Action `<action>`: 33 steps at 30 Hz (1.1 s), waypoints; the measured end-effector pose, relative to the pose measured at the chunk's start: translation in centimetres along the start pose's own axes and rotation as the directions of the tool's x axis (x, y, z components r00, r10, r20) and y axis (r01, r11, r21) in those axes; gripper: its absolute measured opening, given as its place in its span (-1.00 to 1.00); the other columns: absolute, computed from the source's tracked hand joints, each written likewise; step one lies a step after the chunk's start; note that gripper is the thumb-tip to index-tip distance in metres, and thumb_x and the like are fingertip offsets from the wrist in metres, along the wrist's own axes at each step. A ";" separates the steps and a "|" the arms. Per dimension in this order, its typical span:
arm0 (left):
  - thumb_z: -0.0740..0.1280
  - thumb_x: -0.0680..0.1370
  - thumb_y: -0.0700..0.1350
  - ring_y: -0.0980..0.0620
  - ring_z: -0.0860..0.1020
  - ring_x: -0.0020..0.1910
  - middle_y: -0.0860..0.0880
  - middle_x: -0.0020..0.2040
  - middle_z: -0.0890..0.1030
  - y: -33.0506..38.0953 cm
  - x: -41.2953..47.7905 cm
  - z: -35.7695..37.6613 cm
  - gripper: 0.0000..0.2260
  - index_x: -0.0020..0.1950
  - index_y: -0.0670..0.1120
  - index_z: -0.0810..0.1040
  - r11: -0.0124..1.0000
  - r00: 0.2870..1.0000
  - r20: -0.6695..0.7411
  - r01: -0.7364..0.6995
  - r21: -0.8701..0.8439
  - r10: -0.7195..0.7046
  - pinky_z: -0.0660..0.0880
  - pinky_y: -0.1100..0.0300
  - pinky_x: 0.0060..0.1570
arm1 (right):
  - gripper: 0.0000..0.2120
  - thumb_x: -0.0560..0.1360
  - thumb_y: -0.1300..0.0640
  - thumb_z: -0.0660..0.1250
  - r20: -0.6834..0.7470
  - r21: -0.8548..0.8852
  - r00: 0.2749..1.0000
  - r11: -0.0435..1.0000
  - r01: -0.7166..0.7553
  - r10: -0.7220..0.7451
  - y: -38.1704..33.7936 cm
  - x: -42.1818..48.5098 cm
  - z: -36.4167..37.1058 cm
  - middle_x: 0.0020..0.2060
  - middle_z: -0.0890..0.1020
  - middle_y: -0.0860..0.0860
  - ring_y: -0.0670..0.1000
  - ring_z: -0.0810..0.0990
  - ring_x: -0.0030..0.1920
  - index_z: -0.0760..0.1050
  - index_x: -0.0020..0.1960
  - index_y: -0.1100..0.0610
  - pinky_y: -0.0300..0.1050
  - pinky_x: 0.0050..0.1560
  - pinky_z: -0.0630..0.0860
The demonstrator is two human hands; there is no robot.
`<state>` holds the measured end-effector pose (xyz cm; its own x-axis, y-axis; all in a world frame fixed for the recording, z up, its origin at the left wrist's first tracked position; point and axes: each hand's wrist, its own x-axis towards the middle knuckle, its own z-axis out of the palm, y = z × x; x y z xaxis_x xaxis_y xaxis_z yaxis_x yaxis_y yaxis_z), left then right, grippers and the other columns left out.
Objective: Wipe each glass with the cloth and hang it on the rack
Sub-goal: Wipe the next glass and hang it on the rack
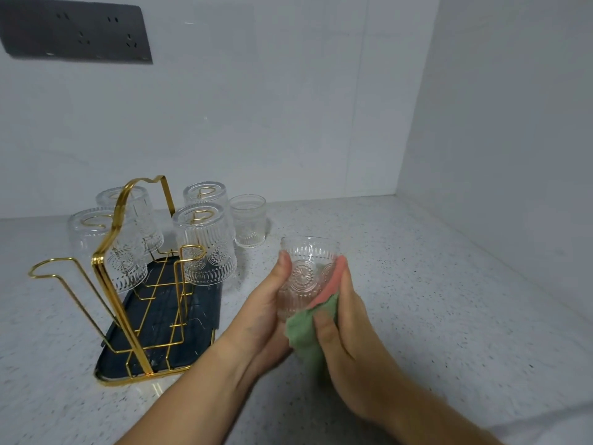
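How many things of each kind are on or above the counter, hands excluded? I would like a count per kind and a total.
Glasses hung upside down on the rack: 4
Glass standing on the counter: 1
Glass held in the hands: 1
Gold rack: 1
Dark tray: 1
Green cloth: 1
Total: 9

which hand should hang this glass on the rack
Left, probably. The left hand already grips the glass and is nearer the rack; the right hand holds the cloth.

Clear embossed glass (306, 277), green-and-pink cloth (313, 335), gold rack (128, 271), dark tray (205, 303).
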<state>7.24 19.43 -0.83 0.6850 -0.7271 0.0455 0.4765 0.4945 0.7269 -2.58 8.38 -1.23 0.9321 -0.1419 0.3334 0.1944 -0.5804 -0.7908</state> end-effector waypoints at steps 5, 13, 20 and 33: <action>0.08 0.66 0.33 -0.23 0.46 0.52 -0.22 0.49 0.53 0.1 0.2 0.2 -0.35 0.50 -0.09 0.55 0.993 0.990 -0.110 0.097 0.066 -0.090 0.24 -0.28 0.57 | -0.28 0.52 -0.49 -0.10 -0.085 0.134 0.988 0.984 -0.114 0.126 -0.6 2.3 -0.7 0.51 0.34 -0.14 -0.17 0.34 0.49 -0.23 0.60 -0.34 0.02 0.53 0.31; 0.28 0.63 0.11 -0.23 0.51 0.44 -0.20 0.43 0.59 -0.5 -0.2 0.4 -0.59 0.38 -0.03 0.65 0.998 0.998 0.022 0.056 0.034 -0.057 0.31 -0.36 0.51 | -0.58 0.67 -0.26 0.01 -0.142 0.427 0.916 0.858 -0.286 0.376 -3.6 6.4 -2.5 0.05 0.62 -0.09 -0.18 0.60 -0.05 0.34 0.38 -0.05 -0.24 -0.17 0.45; 0.54 0.43 0.10 -0.16 0.69 0.11 -0.18 0.29 0.66 -0.2 -0.2 0.5 -0.36 0.46 -0.04 0.50 0.991 1.000 -0.009 -0.001 0.133 0.002 0.61 -0.21 0.15 | -0.65 0.72 -0.08 0.05 -0.154 0.206 0.974 0.970 -0.132 0.165 -4.4 7.4 -4.7 0.09 0.56 0.00 -0.02 0.58 0.10 0.51 0.01 0.07 -0.11 0.13 0.47; 0.54 0.39 0.09 -0.08 0.66 -0.07 -0.14 0.10 0.68 0.2 -0.7 0.8 -0.43 0.32 -0.11 0.51 0.981 1.000 -0.015 -0.024 0.194 0.027 0.63 0.04 -0.22 | -0.58 0.49 -0.42 0.17 0.270 -0.152 0.960 0.981 0.120 -0.075 -4.5 3.3 -8.9 -0.21 0.63 -0.14 -0.05 0.58 -0.20 0.57 -0.06 -0.12 -0.01 -0.10 0.55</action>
<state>6.42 19.64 -0.19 0.7059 -0.7061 0.0549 0.3443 0.4099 0.8447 -3.12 3.39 7.97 0.9627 0.1242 0.2405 0.2557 -0.7085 -0.6577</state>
